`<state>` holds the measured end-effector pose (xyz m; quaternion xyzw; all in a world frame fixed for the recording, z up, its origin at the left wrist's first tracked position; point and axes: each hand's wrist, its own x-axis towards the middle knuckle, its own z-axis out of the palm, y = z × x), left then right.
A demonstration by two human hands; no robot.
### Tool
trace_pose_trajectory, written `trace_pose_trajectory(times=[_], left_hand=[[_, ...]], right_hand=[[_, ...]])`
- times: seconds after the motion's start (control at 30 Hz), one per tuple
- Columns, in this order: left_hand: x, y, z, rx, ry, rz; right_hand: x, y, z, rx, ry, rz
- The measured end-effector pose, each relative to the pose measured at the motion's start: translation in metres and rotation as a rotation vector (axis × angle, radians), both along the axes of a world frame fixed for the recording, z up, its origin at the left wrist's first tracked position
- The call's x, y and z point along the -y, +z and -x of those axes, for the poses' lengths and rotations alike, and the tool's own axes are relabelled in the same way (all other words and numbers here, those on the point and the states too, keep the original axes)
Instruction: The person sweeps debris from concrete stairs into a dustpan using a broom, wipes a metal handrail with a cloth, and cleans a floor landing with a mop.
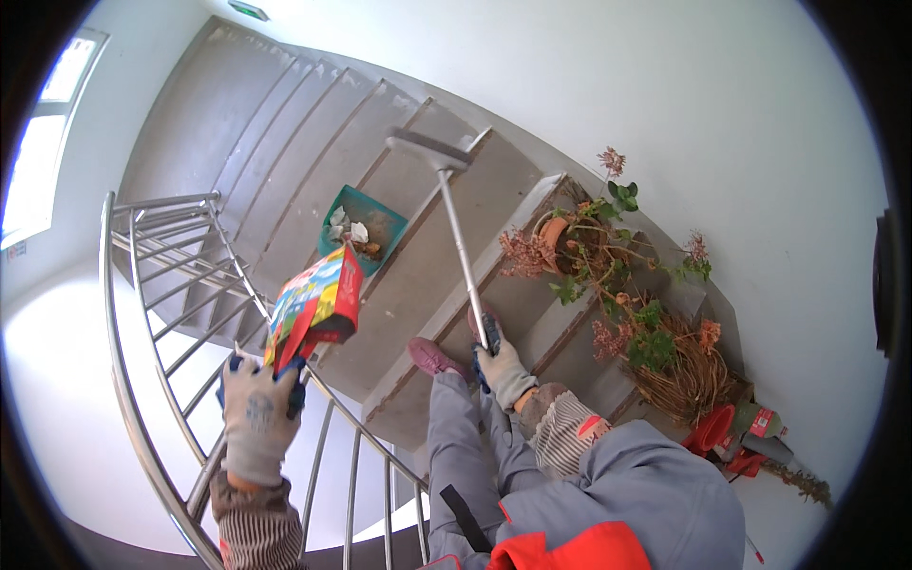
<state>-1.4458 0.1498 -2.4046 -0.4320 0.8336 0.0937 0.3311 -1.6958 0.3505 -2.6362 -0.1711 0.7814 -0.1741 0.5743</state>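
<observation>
My right hand point(503, 372), in a pale work glove with dark fingers, is closed round the metal handle of a broom point(456, 228). The grey broom head point(429, 149) rests on a stair further down. My left hand point(259, 418), gloved alike, closes at the near end of a colourful cardboard box point(313, 302) with red sides; the fingertips are partly hidden. Just beyond the box, a teal dustpan point(389, 220) sits on the steps with crumpled white paper and brown debris point(366, 247) in it. The dustpan's handle is not visible.
Grey stairs point(313, 123) descend ahead, with a metal railing point(142, 380) along the left. Potted, partly withered plants point(608, 256) and a bundle of dry stems point(679, 380) line the right wall. Red containers point(711, 429) stand behind them. My shoe point(434, 356) is on a step.
</observation>
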Motion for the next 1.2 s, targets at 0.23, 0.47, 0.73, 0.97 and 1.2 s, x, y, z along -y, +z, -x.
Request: trace_pose_trajectory(times=[0.23, 0.47, 0.73, 0.97, 1.2], left_hand=[[-0.026, 0.104, 0.045, 0.025, -0.056, -0.089], [-0.049, 0.101, 0.101, 0.082, -0.156, -0.217], [-0.073, 0.061, 0.154, -0.084, -0.144, -0.279], [-0.091, 0.028, 0.211, -0.196, -0.099, -0.251], [-0.081, 0.038, 0.236, -0.102, -0.044, -0.200]], right_hand=[[-0.029, -0.071, 0.035, -0.151, -0.253, 0.153], [0.005, -0.022, 0.065, 0.045, -0.397, -0.142], [-0.009, -0.036, 0.077, 0.164, -0.569, -0.180], [-0.116, -0.097, 0.054, 0.150, -0.177, -0.106], [-0.109, 0.046, 0.096, 0.361, -0.048, -0.075]])
